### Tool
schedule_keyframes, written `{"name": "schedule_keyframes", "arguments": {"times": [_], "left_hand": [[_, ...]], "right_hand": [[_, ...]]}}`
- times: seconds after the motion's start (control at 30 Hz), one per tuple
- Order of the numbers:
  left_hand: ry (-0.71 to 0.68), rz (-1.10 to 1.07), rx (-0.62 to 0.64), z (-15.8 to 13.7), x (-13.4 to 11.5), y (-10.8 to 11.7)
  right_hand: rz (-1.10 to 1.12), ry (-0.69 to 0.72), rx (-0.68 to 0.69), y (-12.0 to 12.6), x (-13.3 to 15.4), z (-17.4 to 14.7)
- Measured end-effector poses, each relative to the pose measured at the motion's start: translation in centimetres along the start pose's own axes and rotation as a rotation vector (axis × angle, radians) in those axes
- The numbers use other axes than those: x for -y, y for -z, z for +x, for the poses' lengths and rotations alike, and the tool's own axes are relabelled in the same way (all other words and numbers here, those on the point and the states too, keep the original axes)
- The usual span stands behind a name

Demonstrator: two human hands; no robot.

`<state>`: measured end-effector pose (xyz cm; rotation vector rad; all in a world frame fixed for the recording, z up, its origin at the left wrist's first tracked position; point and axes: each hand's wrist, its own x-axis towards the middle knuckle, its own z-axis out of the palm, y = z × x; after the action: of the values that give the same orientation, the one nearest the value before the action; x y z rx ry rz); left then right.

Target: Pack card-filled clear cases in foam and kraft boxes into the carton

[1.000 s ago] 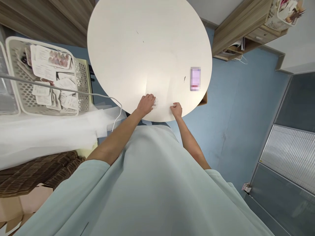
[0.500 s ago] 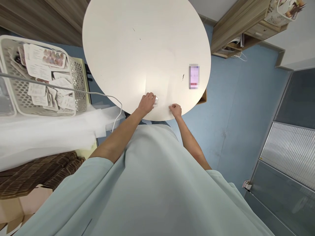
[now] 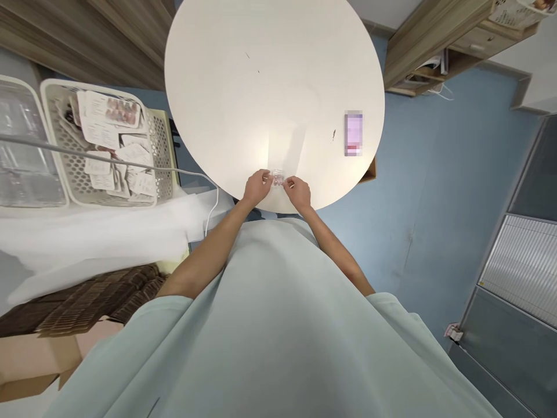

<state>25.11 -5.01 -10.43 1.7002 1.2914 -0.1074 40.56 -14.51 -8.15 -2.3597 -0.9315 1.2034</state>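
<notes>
On the left, a pale basket (image 3: 162, 152) full of printed cards (image 3: 101, 119) sits beside the table (image 3: 226, 116), and a white cord (image 3: 194, 172) runs across it. Then comes our left hand (image 3: 257, 187), at the near side of the round table, its thumb and fingers closed on the left edge of a small clear pack (image 3: 278, 177). The pack is right between our hands, with something pinkish in it, too small for us to name. Our right hand (image 3: 298, 193) pinches the pack's right edge. We think the step now is working on the pack with both hands, and the next move seems to need a light, steady pinch. Further right, a blurred phone (image 3: 353, 134) lies on the table, well apart from our hands
</notes>
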Motion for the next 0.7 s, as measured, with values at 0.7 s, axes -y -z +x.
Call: {"name": "schedule_keyframes", "arguments": {"times": [0.7], "left_hand": [[0.244,0.013,-0.045,2.5,0.5,-0.8]], "right_hand": [[0.066,-0.04,-0.029,-1.6,-0.6,0.3]]}}
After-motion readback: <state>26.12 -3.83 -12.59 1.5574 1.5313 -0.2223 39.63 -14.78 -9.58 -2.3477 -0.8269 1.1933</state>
